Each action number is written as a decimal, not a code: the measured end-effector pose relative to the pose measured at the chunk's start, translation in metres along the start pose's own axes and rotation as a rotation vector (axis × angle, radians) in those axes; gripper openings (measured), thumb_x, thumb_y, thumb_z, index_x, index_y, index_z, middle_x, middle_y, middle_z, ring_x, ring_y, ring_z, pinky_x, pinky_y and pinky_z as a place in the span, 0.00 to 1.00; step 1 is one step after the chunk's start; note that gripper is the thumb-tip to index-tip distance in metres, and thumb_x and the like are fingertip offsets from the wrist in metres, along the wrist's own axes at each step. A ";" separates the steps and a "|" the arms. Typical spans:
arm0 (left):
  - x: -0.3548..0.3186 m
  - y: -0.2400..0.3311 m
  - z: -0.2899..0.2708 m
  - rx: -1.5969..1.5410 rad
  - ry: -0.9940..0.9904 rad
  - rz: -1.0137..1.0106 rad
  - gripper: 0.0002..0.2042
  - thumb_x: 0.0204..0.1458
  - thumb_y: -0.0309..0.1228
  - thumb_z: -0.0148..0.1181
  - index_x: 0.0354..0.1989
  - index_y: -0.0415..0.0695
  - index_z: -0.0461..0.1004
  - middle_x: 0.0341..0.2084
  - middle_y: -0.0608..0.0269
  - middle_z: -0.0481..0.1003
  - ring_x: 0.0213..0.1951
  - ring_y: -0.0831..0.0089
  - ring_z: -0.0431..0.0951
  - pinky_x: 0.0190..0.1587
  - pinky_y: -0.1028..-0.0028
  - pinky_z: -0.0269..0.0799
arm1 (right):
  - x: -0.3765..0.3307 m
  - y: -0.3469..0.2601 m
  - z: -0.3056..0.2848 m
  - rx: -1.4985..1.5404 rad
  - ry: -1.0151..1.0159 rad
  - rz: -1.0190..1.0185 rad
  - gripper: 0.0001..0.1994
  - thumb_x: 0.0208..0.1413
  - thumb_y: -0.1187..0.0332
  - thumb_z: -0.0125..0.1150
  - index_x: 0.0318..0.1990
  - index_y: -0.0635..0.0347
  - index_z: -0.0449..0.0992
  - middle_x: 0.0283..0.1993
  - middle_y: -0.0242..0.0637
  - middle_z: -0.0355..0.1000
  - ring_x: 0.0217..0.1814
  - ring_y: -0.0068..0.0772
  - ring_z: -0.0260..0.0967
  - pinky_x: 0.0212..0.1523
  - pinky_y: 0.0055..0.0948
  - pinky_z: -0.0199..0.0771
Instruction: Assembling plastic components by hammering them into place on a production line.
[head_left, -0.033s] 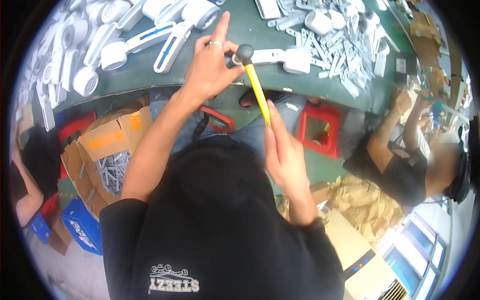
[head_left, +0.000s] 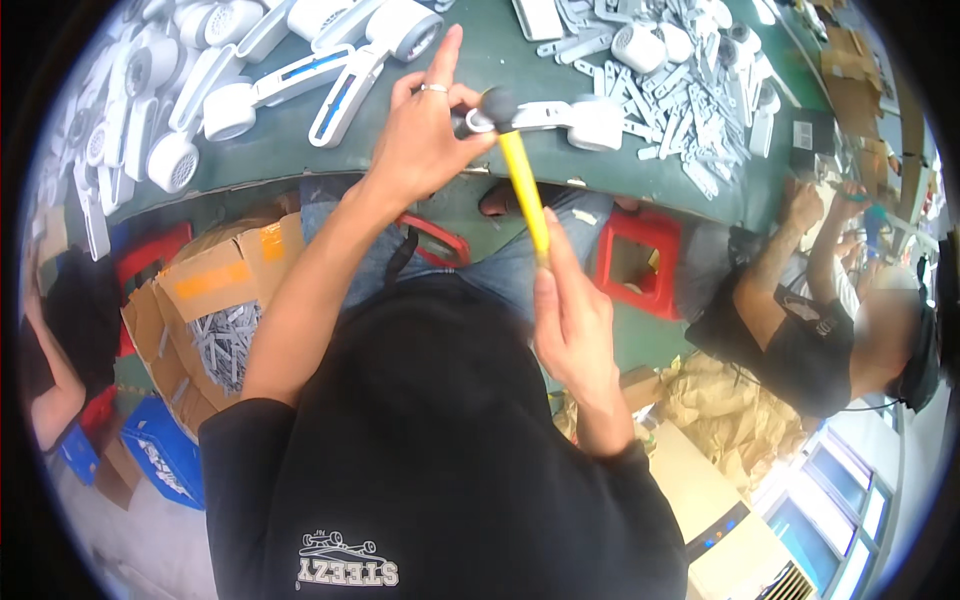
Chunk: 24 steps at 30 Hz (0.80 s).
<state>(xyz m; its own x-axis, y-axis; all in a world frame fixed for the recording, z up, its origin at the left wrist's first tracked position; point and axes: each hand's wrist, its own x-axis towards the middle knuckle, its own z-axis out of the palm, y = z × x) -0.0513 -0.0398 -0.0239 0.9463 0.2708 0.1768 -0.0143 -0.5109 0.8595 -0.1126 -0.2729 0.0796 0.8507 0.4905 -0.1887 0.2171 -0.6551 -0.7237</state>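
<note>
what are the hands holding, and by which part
The right hand holds a yellow-handled mallet by the lower handle. The left hand seems to pinch a white round-headed part by its left end, partly hidden.

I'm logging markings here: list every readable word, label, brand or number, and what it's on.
Wording isn't copied here.
Wearer's black top: upside-down white lettering beside a skateboard drawing.
Blue crate: slanted white print.
Co-worker's black shirt, at right: pale print, too small to read.
</note>
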 end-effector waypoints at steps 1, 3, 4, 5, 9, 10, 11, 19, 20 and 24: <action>-0.001 0.002 0.000 -0.004 -0.017 0.000 0.59 0.47 0.34 0.82 0.84 0.50 0.43 0.41 0.64 0.85 0.62 0.55 0.69 0.69 0.58 0.60 | -0.006 0.003 0.001 0.017 0.085 -0.137 0.28 0.71 0.74 0.52 0.77 0.60 0.60 0.60 0.65 0.76 0.55 0.67 0.79 0.53 0.50 0.81; -0.006 -0.002 -0.001 0.024 -0.021 0.010 0.59 0.48 0.35 0.81 0.84 0.50 0.43 0.41 0.65 0.86 0.61 0.56 0.70 0.70 0.59 0.59 | 0.002 0.013 0.016 -0.019 0.062 -0.054 0.27 0.71 0.72 0.52 0.77 0.59 0.61 0.59 0.67 0.76 0.55 0.71 0.77 0.54 0.51 0.81; -0.006 -0.005 -0.002 0.055 -0.010 0.016 0.59 0.48 0.36 0.81 0.84 0.50 0.42 0.41 0.66 0.86 0.61 0.57 0.71 0.71 0.59 0.57 | 0.005 0.016 0.016 -0.015 -0.018 0.058 0.27 0.72 0.72 0.51 0.77 0.59 0.61 0.60 0.67 0.75 0.57 0.72 0.76 0.55 0.50 0.81; -0.009 -0.006 -0.001 0.072 -0.024 0.015 0.57 0.51 0.36 0.79 0.84 0.48 0.42 0.42 0.69 0.87 0.60 0.58 0.72 0.71 0.59 0.56 | -0.005 0.012 0.011 0.038 0.008 0.040 0.26 0.73 0.71 0.50 0.77 0.60 0.61 0.61 0.66 0.75 0.58 0.70 0.77 0.56 0.49 0.80; -0.006 -0.005 -0.003 0.087 0.002 0.107 0.56 0.51 0.36 0.79 0.83 0.45 0.43 0.43 0.70 0.87 0.60 0.59 0.72 0.70 0.59 0.59 | -0.018 0.013 -0.006 0.129 0.185 0.230 0.25 0.77 0.68 0.45 0.78 0.59 0.60 0.58 0.65 0.76 0.60 0.61 0.79 0.55 0.48 0.80; -0.005 -0.005 -0.003 0.109 0.003 0.105 0.56 0.51 0.36 0.79 0.83 0.44 0.43 0.43 0.70 0.87 0.60 0.59 0.73 0.70 0.60 0.59 | -0.014 -0.002 -0.014 0.204 0.169 0.396 0.25 0.77 0.68 0.45 0.78 0.58 0.60 0.63 0.67 0.74 0.66 0.62 0.76 0.59 0.47 0.79; -0.004 -0.005 -0.002 0.131 0.005 0.102 0.57 0.51 0.36 0.79 0.83 0.44 0.43 0.43 0.69 0.87 0.60 0.60 0.73 0.70 0.61 0.59 | -0.013 -0.005 -0.018 0.166 0.162 0.414 0.25 0.78 0.67 0.44 0.79 0.58 0.59 0.58 0.62 0.78 0.60 0.55 0.81 0.57 0.41 0.79; 0.011 0.006 -0.003 0.104 -0.070 0.106 0.20 0.57 0.37 0.73 0.59 0.57 0.85 0.46 0.61 0.86 0.49 0.62 0.78 0.64 0.61 0.67 | -0.006 0.038 -0.037 0.294 0.382 0.255 0.35 0.70 0.62 0.63 0.80 0.57 0.57 0.37 0.35 0.77 0.34 0.23 0.73 0.39 0.27 0.76; 0.011 0.004 -0.004 0.122 -0.070 0.171 0.19 0.58 0.37 0.71 0.58 0.54 0.85 0.45 0.61 0.85 0.48 0.62 0.79 0.64 0.61 0.65 | 0.001 0.070 -0.047 0.041 0.504 0.147 0.40 0.65 0.61 0.70 0.80 0.58 0.57 0.36 0.37 0.78 0.35 0.21 0.73 0.38 0.28 0.77; -0.001 -0.010 -0.008 0.219 -0.016 0.334 0.16 0.57 0.32 0.71 0.55 0.49 0.85 0.46 0.60 0.85 0.49 0.61 0.81 0.64 0.60 0.62 | 0.067 0.126 -0.142 -0.063 0.694 0.412 0.24 0.65 0.60 0.67 0.63 0.63 0.77 0.36 0.54 0.80 0.38 0.40 0.83 0.43 0.39 0.80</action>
<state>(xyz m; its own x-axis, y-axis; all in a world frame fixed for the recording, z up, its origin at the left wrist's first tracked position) -0.0548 -0.0280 -0.0289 0.9063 0.0486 0.4198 -0.2543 -0.7308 0.6335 0.0401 -0.4040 0.0702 0.9669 -0.2523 0.0382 -0.1693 -0.7465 -0.6435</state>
